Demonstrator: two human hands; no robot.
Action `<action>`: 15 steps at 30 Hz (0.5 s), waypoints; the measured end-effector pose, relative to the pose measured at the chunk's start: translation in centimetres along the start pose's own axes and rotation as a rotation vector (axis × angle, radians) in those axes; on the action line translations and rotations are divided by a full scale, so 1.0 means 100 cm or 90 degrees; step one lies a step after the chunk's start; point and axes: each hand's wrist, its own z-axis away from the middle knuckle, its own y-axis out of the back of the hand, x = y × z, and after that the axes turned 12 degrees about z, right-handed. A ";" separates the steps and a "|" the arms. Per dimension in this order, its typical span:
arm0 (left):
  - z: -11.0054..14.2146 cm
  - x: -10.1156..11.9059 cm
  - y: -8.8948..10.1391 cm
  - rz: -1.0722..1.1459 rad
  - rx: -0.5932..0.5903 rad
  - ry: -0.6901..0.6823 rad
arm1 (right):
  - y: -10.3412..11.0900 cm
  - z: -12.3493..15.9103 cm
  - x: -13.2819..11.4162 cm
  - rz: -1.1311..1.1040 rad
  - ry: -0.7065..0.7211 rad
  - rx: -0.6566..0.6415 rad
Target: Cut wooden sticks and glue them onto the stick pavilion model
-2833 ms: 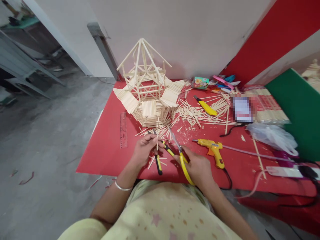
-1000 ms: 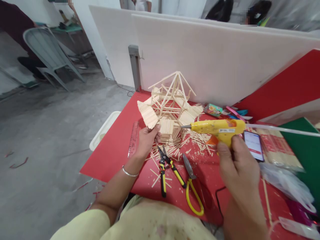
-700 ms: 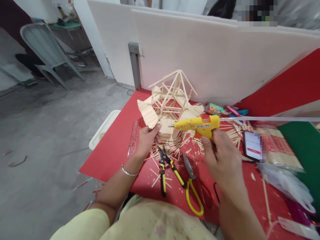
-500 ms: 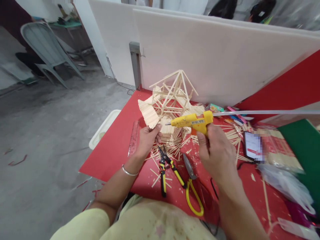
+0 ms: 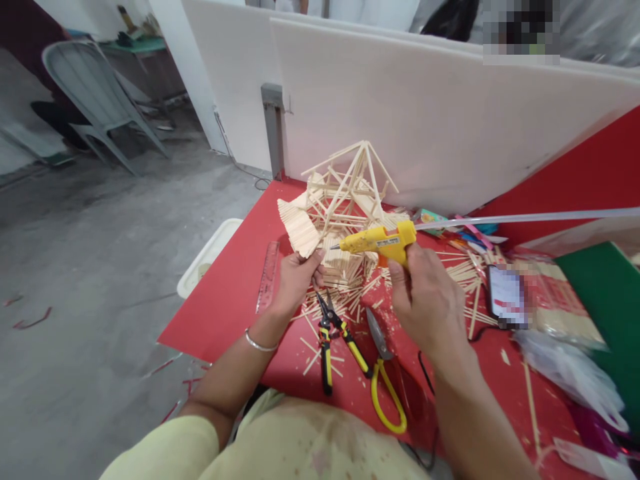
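Observation:
A model house frame (image 5: 345,190) built of thin wooden sticks stands on the red tabletop, with a pointed open roof and flat panels of close-set sticks. The fingers of my left hand (image 5: 299,280) are pinched together at the lower edge of the left stick panel (image 5: 299,228); what lies between them is too small to make out. In my right hand (image 5: 430,293) is a yellow glue gun (image 5: 377,243), closed in the grip. Its nozzle points left, just beside my left fingertips. A long clear glue stick (image 5: 525,217) sticks out of its back.
Black-and-yellow pliers (image 5: 327,340) and yellow-handled scissors (image 5: 384,373) lie in front of me. Loose sticks (image 5: 350,297) surround the model. A clear ruler (image 5: 269,277) is on the left; a phone (image 5: 506,293) and plastic bag (image 5: 573,373) are on the right. A white board (image 5: 425,113) rises behind.
My right hand has shifted slightly left with the glue gun, bringing its nozzle a little closer to my left fingers. The left hand has stayed nearly still.

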 end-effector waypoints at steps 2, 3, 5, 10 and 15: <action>0.000 0.000 0.000 -0.001 0.000 -0.001 | 0.000 0.000 0.000 0.006 -0.002 0.003; 0.000 0.000 0.000 0.000 -0.001 -0.002 | 0.000 -0.001 0.000 0.009 -0.004 0.008; 0.001 0.000 0.000 0.004 -0.001 -0.004 | 0.001 -0.001 -0.001 0.015 -0.007 0.016; 0.000 0.000 0.000 0.003 -0.001 -0.005 | 0.001 -0.004 -0.004 0.023 -0.004 0.028; 0.002 -0.001 0.002 -0.008 -0.014 -0.018 | -0.008 -0.006 -0.006 0.036 -0.031 0.032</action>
